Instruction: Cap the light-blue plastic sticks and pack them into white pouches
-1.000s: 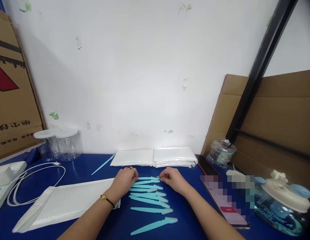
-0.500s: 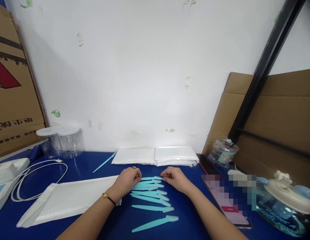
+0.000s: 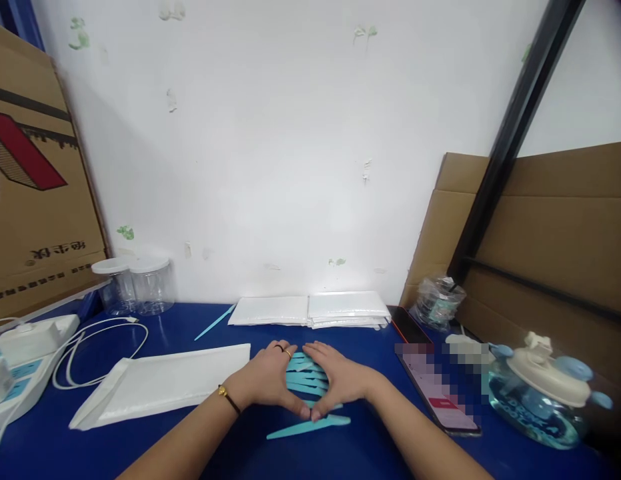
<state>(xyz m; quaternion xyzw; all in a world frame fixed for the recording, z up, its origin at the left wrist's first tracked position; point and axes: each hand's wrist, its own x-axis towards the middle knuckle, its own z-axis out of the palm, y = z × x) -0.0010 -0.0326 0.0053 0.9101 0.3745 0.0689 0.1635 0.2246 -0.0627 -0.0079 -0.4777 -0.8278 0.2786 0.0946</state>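
Note:
Several light blue, knife-shaped plastic tools [image 3: 305, 381] lie in a row on the blue table [image 3: 240, 457]. My left hand [image 3: 273, 380] rests over their left ends, thumb spread from the fingers. On the other side, my right hand [image 3: 337, 380] covers their right ends, its thumb also apart from its fingers. The two thumbs meet, or nearly so, just above the nearest blue tool [image 3: 310, 428]. Both hands frame the row between them; part of the tools is hidden under the palms. Another blue tool [image 3: 213, 323] lies apart, back left.
White padded envelopes [image 3: 273, 311] and a second stack [image 3: 347, 307] lie by the wall. A large envelope [image 3: 165, 381] is at left, near a cable [image 3: 107, 327], power strip [image 3: 35, 380] and clear jars [image 3: 153, 287]. Phones [image 3: 440, 393] and a bottle [image 3: 537, 400] stand right.
Both hands have opened from pinched fingers at the row's far end and come nearer, around the tools. The tools lie closer together. The view has shifted slightly.

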